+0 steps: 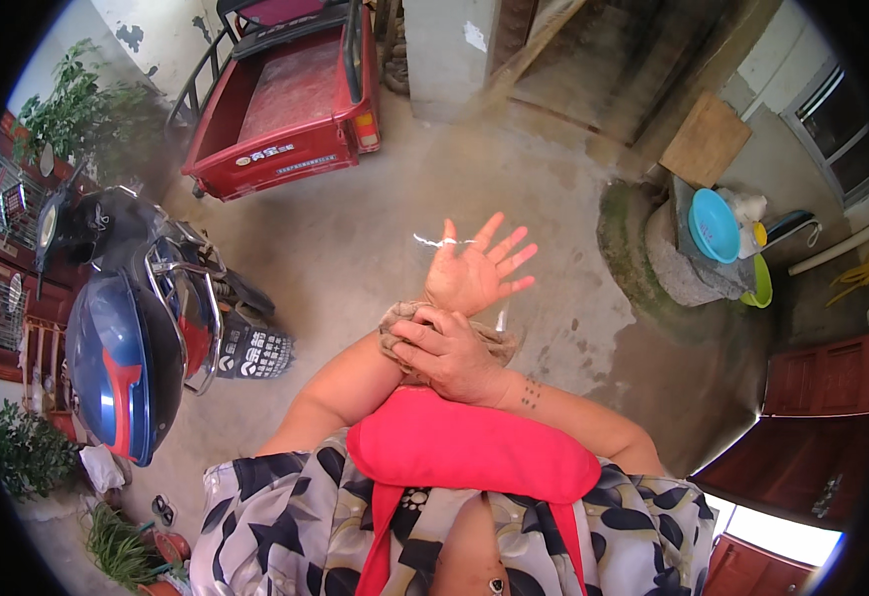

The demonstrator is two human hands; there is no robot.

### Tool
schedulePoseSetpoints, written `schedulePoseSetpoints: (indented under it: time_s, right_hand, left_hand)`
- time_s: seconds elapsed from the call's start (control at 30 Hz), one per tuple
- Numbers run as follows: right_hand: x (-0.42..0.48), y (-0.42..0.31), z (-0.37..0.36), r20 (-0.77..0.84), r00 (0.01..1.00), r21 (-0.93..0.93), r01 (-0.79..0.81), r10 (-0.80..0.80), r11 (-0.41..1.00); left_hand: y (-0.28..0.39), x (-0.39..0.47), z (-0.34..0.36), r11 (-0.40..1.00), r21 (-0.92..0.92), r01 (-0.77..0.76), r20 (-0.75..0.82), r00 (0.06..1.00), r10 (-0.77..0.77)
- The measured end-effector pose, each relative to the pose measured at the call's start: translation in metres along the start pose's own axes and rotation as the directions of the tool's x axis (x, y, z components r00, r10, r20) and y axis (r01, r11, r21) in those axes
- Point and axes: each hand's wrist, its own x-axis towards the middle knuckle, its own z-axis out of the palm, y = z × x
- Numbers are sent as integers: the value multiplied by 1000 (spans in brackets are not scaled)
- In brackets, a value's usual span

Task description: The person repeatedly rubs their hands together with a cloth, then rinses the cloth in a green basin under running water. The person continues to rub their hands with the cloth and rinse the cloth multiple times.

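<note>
My left hand (475, 268) is held out palm up with its fingers spread, and nothing rests in it. With my right hand (449, 354) I press a crumpled brown cloth (401, 339) against my left wrist. The cloth wraps over the wrist, and part of it shows at the right of my right hand. Just below, a padded pink-red band with straps (471, 447) lies across my chest, over a patterned shirt.
A red cargo tricycle (278, 160) stands at the upper left, a scooter with a blue top box (106, 365) at the left, near potted plants (28, 447). At the right, a blue basin (714, 226) sits on a stone slab, above a green basin (759, 283). Wet patches mark the concrete floor (553, 328).
</note>
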Motion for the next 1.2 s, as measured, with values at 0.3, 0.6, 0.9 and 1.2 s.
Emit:
schedulePoseSetpoints:
  time_s: [0.3,0.6,0.9,1.2]
  right_hand:
    - [84,130,-43,-178,924,-273,-378,339,885]
    - [73,56,5,-94,987,-49,-137,132,989]
    - [107,198,-40,-137,751,-197,-660,646,725]
    - [85,194,-22,-196,268,270,-910,943,315]
  left_hand:
    - [25,27,31,875,-431,221,5,970,-242]
    - [76,62,-7,993,-107,53,130,991,-39]
    - [78,38,4,922,71,380,-174,915,-364]
    - [105,14,-21,807,167,567,-122,824,-554]
